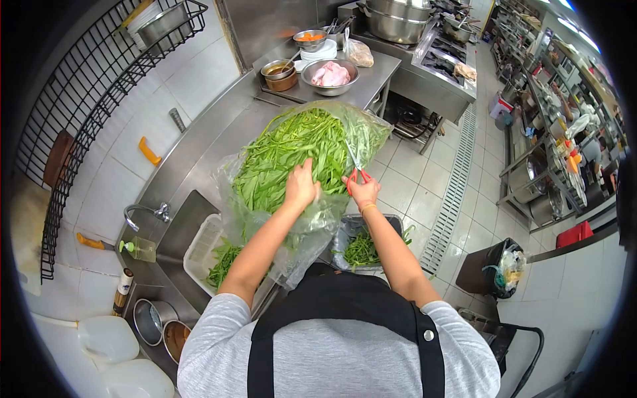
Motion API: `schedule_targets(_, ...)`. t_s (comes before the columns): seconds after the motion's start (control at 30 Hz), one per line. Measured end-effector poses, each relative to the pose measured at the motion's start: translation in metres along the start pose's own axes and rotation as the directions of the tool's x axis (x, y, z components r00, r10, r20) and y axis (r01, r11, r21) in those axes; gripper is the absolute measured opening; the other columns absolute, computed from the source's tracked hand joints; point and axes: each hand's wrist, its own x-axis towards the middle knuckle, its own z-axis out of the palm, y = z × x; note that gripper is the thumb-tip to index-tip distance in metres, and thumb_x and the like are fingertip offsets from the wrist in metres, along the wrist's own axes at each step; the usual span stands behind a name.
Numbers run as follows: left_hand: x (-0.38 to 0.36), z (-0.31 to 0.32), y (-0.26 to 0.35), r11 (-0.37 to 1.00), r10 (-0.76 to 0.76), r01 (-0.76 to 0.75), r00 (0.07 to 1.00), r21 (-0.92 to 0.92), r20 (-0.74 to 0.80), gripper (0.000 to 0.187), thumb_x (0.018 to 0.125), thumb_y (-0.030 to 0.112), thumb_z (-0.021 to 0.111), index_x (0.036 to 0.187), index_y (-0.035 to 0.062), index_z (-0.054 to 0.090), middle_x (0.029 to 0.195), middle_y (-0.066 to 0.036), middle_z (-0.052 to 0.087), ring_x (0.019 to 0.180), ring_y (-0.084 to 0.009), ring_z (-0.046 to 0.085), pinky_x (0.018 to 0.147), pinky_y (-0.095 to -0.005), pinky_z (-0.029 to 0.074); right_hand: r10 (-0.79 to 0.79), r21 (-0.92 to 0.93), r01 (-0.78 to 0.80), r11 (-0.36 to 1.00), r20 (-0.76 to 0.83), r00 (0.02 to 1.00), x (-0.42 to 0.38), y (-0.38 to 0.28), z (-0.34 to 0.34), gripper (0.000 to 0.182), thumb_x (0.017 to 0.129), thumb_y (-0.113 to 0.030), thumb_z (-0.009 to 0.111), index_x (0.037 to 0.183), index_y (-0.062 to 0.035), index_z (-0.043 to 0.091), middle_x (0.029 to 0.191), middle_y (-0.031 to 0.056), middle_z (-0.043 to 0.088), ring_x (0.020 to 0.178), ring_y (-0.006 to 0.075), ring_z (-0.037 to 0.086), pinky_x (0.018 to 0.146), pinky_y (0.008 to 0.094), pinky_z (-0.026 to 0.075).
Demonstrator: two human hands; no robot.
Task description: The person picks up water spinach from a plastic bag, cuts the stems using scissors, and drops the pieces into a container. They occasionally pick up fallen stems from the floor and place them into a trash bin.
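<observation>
At the edge of a grey stainless-steel counter (pixel 222 129), an opened, clear plastic bag (pixel 375 129) holds a large heap of long green leafy stems (pixel 272 162). The left hand (pixel 302 185) touches the heap, though whether it grips any I cannot tell; the right hand (pixel 364 191) holds red-handled metal scissors (pixel 357 168) at the heap's right side.

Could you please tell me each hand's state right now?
Left hand: on the leafy greens; whether it grips any cannot be told.
Right hand: holding red-handled scissors.
</observation>
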Motion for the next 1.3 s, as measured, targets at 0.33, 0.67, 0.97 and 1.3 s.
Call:
schedule_targets(0.33, 0.044, -0.139, 0.013, 0.987, 0.045, -0.073, 0.982, -0.143, -0.186, 0.045, 0.060, 0.012, 0.064, 0.103, 0.0030, 0.063, 0.084, -0.020, 0.064, 0.069, -0.0286, 0.063, 0.072, -0.0375, 0.049, 0.117, 0.166, -0.042, 0.985, -0.478, 0.871, 0.049, 0.029, 0.022, 0.038, 0.073, -0.029, 0.070, 0.085, 0.0062, 0.062, 0.063, 0.0073, 0.057, 0.054, 0.0116, 0.050, 0.051, 0.0273, 0.043)
schedule_targets(0.67, 0.022, -0.032, -0.164, 0.995, 0.052, -0.041, 0.992, 0.089, -0.117, 0.068, 0.063, 0.019, 0.063, 0.128, 0.0145, 0.041, 0.120, -0.014, 0.048, 0.111, -0.0316, 0.045, 0.090, -0.0445, 0.037, 0.307, 0.439, -0.313, 0.842, 0.086, 0.948, 0.022, 0.069, 0.007, 0.028, 0.071, -0.015, 0.073, 0.089, -0.0042, 0.054, 0.057, -0.0029, 0.047, 0.045, 0.0085, 0.046, 0.037, 0.0218, 0.037)
schedule_targets(0.97, -0.017, -0.091, -0.063, 0.978, 0.116, -0.076, 0.973, 0.195, -0.201, 0.077, 0.060, 0.024, 0.073, 0.129, 0.0110, 0.040, 0.128, -0.019, 0.034, 0.119, -0.0370, 0.031, 0.097, -0.0464, 0.030, 0.218, 0.547, -0.369, 0.751, 0.322, 0.921, -0.071, 0.051, -0.048, 0.038, 0.074, -0.034, 0.074, 0.084, -0.0104, 0.046, 0.069, -0.0032, 0.050, 0.057, 0.0060, 0.051, 0.044, 0.0177, 0.041)
schedule_targets(1.3, -0.056, 0.044, -0.008, 0.968, 0.196, -0.195, 0.980, -0.157, -0.007, 0.014, 0.073, 0.018, 0.067, 0.075, 0.0046, 0.062, 0.077, -0.012, 0.062, 0.075, -0.0279, 0.060, 0.065, -0.0375, 0.048, 0.073, 0.347, -0.309, 0.886, 0.552, 0.831, -0.114, 0.072, -0.071, 0.041, 0.079, -0.043, 0.067, 0.063, -0.0069, 0.055, 0.060, -0.0033, 0.051, 0.054, 0.0038, 0.044, 0.052, 0.0189, 0.035)
